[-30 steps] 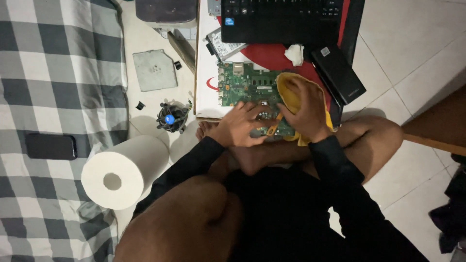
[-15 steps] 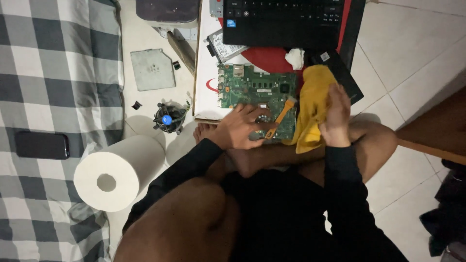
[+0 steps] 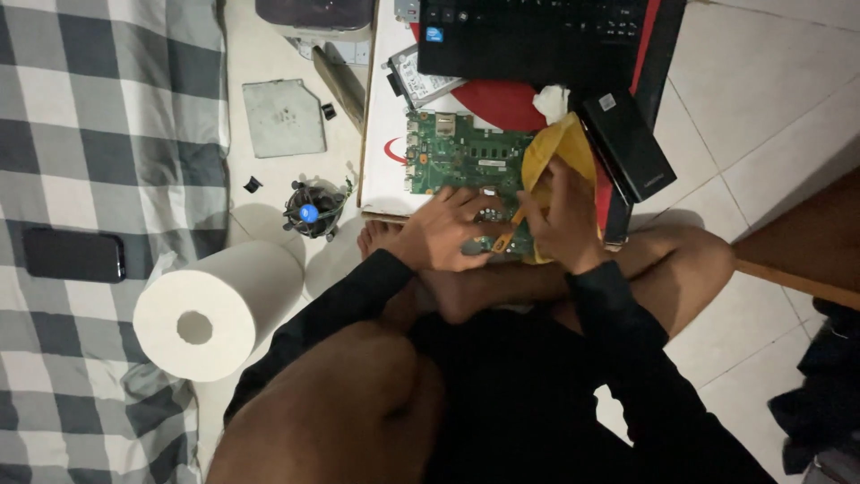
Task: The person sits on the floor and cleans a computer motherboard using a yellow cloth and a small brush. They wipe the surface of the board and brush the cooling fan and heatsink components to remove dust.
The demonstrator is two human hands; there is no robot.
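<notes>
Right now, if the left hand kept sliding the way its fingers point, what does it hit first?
Left hand lies flat on the green circuit board, fingers toward the right hand and yellow cloth. Likely first contact is the right hand's fingers, though the gap between them is unclear.

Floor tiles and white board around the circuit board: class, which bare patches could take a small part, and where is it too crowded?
Free: the white board left of the green circuit board; floor tiles right of the black box. Crowded: the board's near edge under the left hand, right hand and yellow cloth; also between metal plate, cooling fan and paper roll.
</notes>
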